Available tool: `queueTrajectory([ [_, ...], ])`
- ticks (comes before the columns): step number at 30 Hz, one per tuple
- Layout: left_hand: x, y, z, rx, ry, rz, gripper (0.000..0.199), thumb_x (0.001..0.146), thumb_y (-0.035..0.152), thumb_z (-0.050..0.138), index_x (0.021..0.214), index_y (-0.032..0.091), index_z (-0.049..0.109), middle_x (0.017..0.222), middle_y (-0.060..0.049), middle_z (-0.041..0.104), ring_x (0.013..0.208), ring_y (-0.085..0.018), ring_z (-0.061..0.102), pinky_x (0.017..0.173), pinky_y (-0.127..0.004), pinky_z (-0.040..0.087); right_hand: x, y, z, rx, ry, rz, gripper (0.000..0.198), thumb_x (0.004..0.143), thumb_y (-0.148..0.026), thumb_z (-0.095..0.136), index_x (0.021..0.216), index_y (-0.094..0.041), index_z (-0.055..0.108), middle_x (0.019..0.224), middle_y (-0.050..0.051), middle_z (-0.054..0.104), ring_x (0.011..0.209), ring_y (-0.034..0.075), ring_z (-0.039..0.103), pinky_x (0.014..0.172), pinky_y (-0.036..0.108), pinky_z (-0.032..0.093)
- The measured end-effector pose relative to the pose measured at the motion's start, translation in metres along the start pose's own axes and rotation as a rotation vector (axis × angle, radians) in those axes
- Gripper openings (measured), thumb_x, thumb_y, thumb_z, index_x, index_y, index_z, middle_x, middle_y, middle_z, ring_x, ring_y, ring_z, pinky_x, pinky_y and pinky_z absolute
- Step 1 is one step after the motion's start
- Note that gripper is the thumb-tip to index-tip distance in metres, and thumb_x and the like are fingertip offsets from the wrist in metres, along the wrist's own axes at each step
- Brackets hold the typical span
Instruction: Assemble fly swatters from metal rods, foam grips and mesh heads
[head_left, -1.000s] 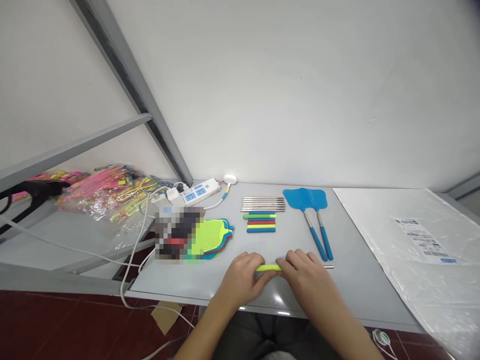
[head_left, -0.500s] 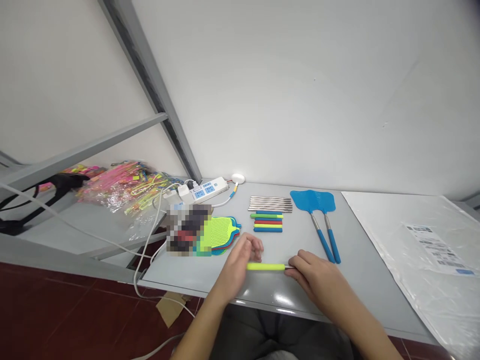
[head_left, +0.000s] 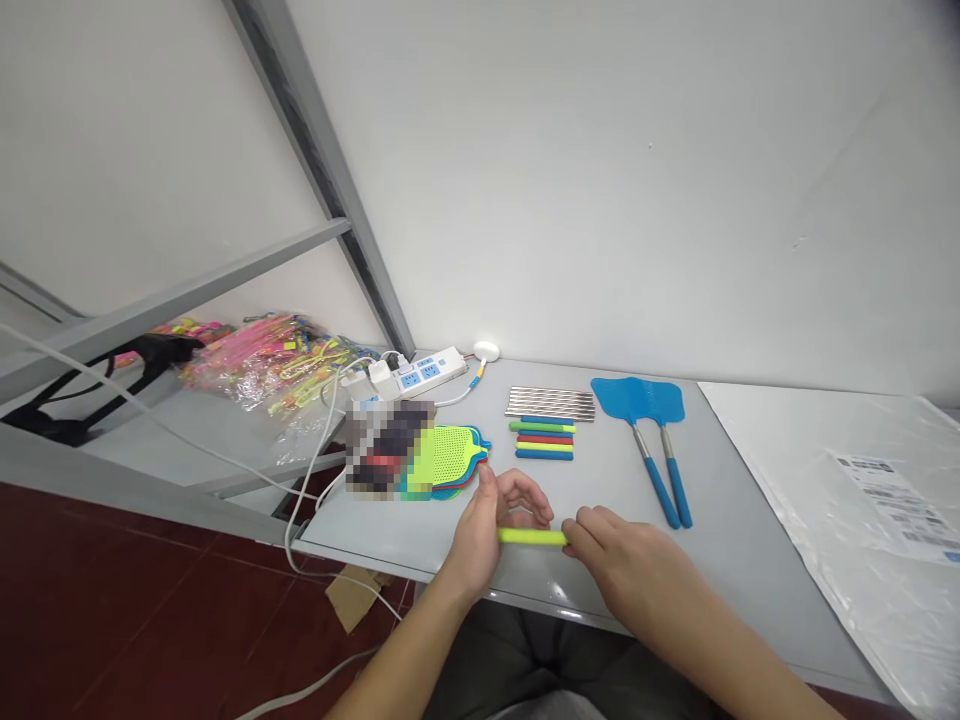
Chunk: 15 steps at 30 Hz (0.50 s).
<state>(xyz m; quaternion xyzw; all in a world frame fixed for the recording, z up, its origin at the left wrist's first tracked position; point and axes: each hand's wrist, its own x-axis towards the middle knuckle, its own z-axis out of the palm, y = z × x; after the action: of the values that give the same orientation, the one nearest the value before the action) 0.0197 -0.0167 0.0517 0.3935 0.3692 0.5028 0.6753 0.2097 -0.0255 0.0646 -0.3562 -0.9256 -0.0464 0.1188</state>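
A yellow-green fly swatter handle lies level between my hands above the table's front edge. The palm of my left hand presses against its left end, with thumb raised and fingers loosely curled but apart. At the other end, my right hand is closed with its fingertips pinching; the metal rod there is hidden by the fingers. Beyond the hands lie several coloured handles in a stack and a row of metal rods. Two blue fly swatters rest to the right.
Perforated swatter heads are piled left of my hands, beside a pixelated patch. A white power strip with cables stands behind them. Bagged colourful items sit past the metal frame. A white plastic package covers the table's right side.
My right hand has moved in against the handle's end, covering the bit of metal rod that showed before. The left fingers have spread a little; the view has shifted slightly.
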Motion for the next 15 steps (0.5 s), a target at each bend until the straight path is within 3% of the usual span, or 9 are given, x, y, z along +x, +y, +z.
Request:
queueTrajectory([
  [5,-0.004,0.003,-0.001,0.002,0.062,0.036,0.069,0.093,0.068,0.022,0.075,0.014,0.062,0.074,-0.006,0.060,0.073,-0.017,0.057,0.071,-0.028,0.049,0.012,-0.004,-0.007,-0.075,0.007,-0.062,0.016,0.081,-0.006,0.054,0.088,-0.020,0.053,0.073,0.000,0.056,0.060,0.017,0.051,0.044,0.032,0.023],
  [11,-0.017,0.002,-0.011,-0.047,0.115,0.019,0.066,0.090,0.071,0.023,0.076,0.016,0.056,0.068,-0.001,0.053,0.059,-0.015,0.054,0.050,-0.026,0.048,0.028,-0.013,-0.010,-0.090,-0.033,-0.182,0.037,0.086,-0.010,0.049,0.122,-0.014,0.050,0.078,0.001,0.058,0.065,0.018,0.055,0.043,0.033,0.024],
  [15,-0.039,0.001,-0.026,0.176,0.184,-0.004,0.058,0.094,0.065,0.028,0.076,0.017,0.056,0.061,0.000,0.052,0.054,-0.014,0.052,0.052,-0.026,0.046,0.047,-0.017,-0.007,-0.056,-0.030,-0.304,0.039,0.089,-0.014,0.050,0.129,-0.014,0.048,0.080,0.001,0.061,0.067,0.019,0.055,0.047,0.033,0.031],
])
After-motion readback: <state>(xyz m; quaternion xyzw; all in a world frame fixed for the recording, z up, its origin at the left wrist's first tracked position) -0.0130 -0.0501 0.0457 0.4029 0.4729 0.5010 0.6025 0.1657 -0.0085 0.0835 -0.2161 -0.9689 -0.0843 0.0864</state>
